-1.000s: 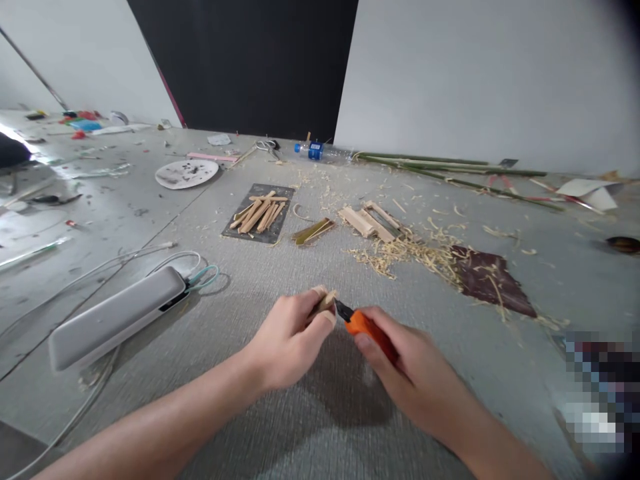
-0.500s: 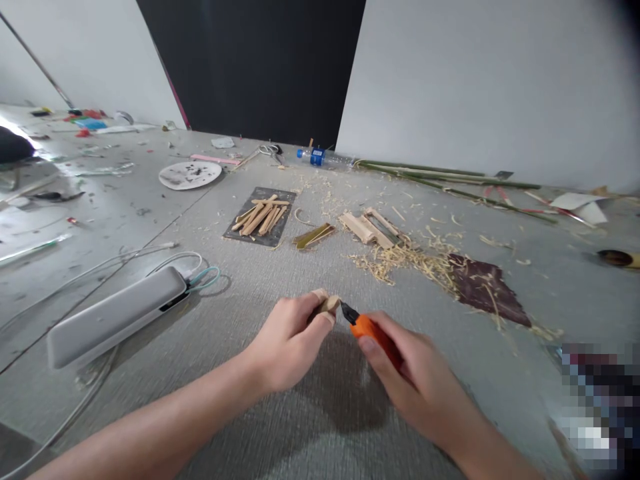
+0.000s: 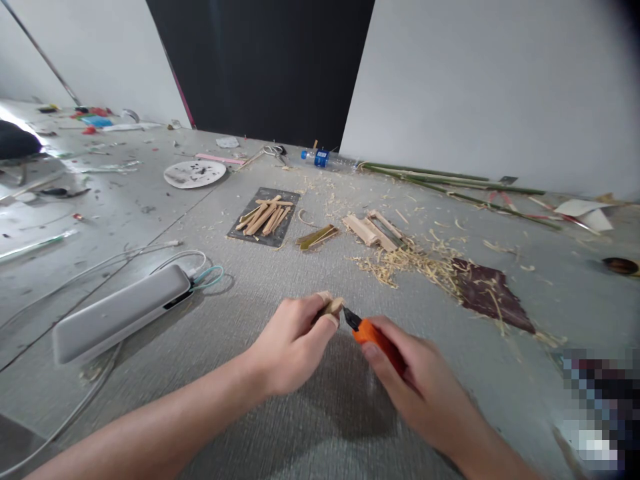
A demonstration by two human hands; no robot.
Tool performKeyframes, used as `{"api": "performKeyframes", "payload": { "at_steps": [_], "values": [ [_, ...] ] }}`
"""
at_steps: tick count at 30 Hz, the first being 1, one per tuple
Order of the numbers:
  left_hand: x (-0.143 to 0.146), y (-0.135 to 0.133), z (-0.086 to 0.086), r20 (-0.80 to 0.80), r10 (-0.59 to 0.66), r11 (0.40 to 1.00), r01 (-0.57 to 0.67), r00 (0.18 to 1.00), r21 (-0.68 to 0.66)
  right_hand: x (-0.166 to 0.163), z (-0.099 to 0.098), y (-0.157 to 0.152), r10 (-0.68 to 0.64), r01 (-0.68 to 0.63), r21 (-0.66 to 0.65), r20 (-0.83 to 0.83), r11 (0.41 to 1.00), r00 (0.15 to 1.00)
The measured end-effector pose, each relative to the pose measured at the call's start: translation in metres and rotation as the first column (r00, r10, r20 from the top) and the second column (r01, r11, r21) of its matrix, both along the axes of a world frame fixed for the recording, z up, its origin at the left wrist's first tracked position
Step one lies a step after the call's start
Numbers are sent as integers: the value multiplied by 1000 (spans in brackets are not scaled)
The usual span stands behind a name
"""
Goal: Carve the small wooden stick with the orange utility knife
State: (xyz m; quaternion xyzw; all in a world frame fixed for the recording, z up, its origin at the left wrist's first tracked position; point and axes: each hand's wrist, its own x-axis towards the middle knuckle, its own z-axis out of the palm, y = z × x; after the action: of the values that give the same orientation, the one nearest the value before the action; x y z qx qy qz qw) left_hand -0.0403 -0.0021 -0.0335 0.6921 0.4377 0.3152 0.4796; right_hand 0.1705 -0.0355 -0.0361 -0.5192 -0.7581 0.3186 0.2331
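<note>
Pinched in my left hand (image 3: 297,343) is a small piece of wood or bamboo (image 3: 334,307), its pale end poking out past the thumb and fingers. My right hand (image 3: 407,373) is closed around an orange utility knife (image 3: 377,341) with a black nose. The knife's tip points at the pale end and sits right beside it; whether the blade touches it I cannot tell. Both hands are held above the grey table (image 3: 240,293). Beyond them lie a short greenish bamboo piece (image 3: 317,238) and a heap of curly shavings (image 3: 395,263).
A grey power bank (image 3: 123,313) with cables lies to the left. Split sticks (image 3: 267,217) rest on a dark sheet. Farther back are a white plate (image 3: 195,175), a plastic bottle (image 3: 320,158) and green bamboo stems (image 3: 450,180). A dark red cloth-like sheet (image 3: 493,293) lies right.
The view has shifted slightly, so the whole scene sits a little farther right. Both hands keep the same grips, with the knife tip still close to the pale end.
</note>
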Motion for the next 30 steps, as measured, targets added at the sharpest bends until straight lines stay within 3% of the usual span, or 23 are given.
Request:
{"api": "performKeyframes", "payload": {
  "at_steps": [9,15,19,22,24,26,30],
  "values": [
    [-2,-2,-4,-43,-29,994,34,999,101,0,4,0,41,-41,6,12,999,999],
    [-2,1,-9,-56,-4,997,9,998,75,3,-1,0,17,-39,124,169,992,985],
    [4,-4,-8,-101,30,999,-28,994,27,8,-8,8,-172,108,226,287,968,942],
    [10,-11,-7,-88,-40,999,39,995,-17,18,-5,17,-432,363,252,325,897,841],
    [12,-12,-6,-85,-58,998,58,995,-1,24,0,18,-506,426,305,268,852,820],
    [10,-9,-6,-99,-26,998,32,995,54,25,4,16,-475,403,319,190,858,859],
    [3,-1,-8,-121,47,993,-33,992,113,17,2,8,-303,267,225,140,937,943]
  ]
}}
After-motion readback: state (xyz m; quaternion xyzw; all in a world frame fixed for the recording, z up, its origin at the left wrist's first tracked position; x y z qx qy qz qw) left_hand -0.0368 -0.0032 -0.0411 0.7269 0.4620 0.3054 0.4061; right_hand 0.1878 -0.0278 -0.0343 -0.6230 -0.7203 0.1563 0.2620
